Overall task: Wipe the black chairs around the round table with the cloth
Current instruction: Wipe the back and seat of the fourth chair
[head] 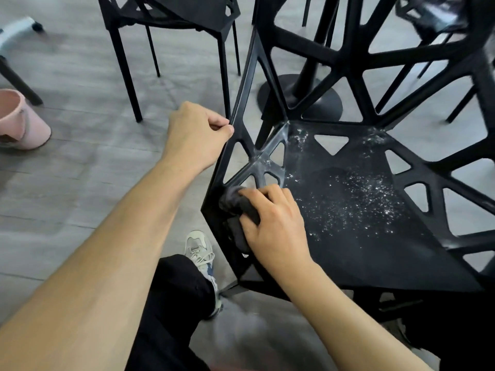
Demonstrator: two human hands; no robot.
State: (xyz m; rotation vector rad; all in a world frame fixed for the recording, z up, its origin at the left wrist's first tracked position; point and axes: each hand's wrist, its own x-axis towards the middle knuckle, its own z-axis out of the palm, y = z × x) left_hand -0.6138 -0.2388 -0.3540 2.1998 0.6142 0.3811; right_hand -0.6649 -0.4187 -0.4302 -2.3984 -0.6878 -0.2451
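This looks like a café or office break area. Several matching black chairs [171, 20] with geometric cut-out frames stand around a pedestal table base [300, 97] on a grey wood-look floor [80, 76]. A pink bucket [21, 121] sits at the far left beside a castor wheel [37, 26].

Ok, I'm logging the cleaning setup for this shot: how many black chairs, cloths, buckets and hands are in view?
black chairs: 3 (the dark leg at the left edge is unclear, not counted)
cloth: 1
pink bucket: 1
hands: 2
Total: 7
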